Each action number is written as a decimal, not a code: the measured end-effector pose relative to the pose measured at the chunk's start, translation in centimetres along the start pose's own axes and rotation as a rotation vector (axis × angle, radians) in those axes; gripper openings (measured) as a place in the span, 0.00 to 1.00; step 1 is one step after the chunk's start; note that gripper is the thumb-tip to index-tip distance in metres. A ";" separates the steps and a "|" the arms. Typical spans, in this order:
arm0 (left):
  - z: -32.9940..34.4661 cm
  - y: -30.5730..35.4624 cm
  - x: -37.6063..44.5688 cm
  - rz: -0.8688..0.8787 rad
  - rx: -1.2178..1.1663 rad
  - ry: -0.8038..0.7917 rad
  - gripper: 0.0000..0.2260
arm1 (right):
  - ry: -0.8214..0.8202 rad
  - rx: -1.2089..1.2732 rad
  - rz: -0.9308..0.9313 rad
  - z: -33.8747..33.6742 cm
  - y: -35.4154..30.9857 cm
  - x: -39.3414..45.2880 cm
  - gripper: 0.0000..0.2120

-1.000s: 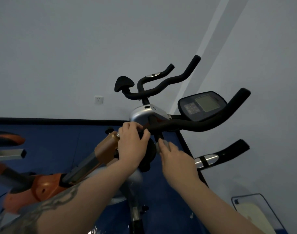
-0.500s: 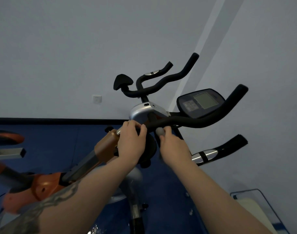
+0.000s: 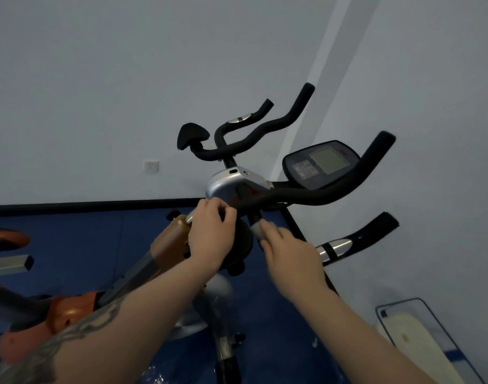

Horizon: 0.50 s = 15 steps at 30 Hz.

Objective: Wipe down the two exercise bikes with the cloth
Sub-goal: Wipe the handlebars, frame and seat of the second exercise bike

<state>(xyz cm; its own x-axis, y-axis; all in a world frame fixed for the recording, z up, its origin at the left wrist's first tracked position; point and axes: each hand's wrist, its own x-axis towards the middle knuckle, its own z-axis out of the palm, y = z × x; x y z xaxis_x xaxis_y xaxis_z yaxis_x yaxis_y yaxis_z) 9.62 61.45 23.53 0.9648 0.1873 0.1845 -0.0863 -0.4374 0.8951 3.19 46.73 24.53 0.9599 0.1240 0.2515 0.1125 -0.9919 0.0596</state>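
Observation:
An orange exercise bike [image 3: 168,245] stands close in front of me, its black handlebar [image 3: 334,189] curving up to the right past a dark console [image 3: 320,163]. My left hand [image 3: 209,236] grips the handlebar stem near the silver housing [image 3: 223,184]. My right hand [image 3: 290,259] holds a small grey cloth [image 3: 258,230] pressed against the black post under the handlebar. A second bike's black handlebars [image 3: 251,137] rise behind, by the wall. Most of the cloth is hidden in my fingers.
The floor is blue matting [image 3: 84,245] ending at a black skirting along a white wall with a socket [image 3: 150,166]. Part of another orange machine [image 3: 7,239] sits at the far left. A framed pale board [image 3: 420,339] leans at the lower right.
My right hand with the cloth rose to the post under the handlebar, then slid back down it a little. My left hand kept its grip on the stem.

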 end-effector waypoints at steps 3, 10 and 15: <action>0.0 0.1 0.4 -0.014 0.000 -0.017 0.05 | -0.059 0.217 -0.103 -1.0 2.1 -0.1 0.20; -0.4 -1.9 0.4 0.215 0.068 -0.079 0.11 | 0.267 0.358 -0.010 -2.4 2.1 7.7 0.24; 0.0 -3.2 0.2 0.088 -0.137 -0.058 0.10 | 0.119 0.336 -0.271 -0.6 0.8 8.4 0.14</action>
<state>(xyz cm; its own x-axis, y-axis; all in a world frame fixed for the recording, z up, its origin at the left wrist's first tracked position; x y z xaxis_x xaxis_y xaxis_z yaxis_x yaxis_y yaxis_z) 10.10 62.92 20.73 0.9644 0.1012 0.2444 -0.2000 -0.3255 0.9241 11.19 46.95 27.24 0.8501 0.3636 0.3810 0.4521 -0.8749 -0.1737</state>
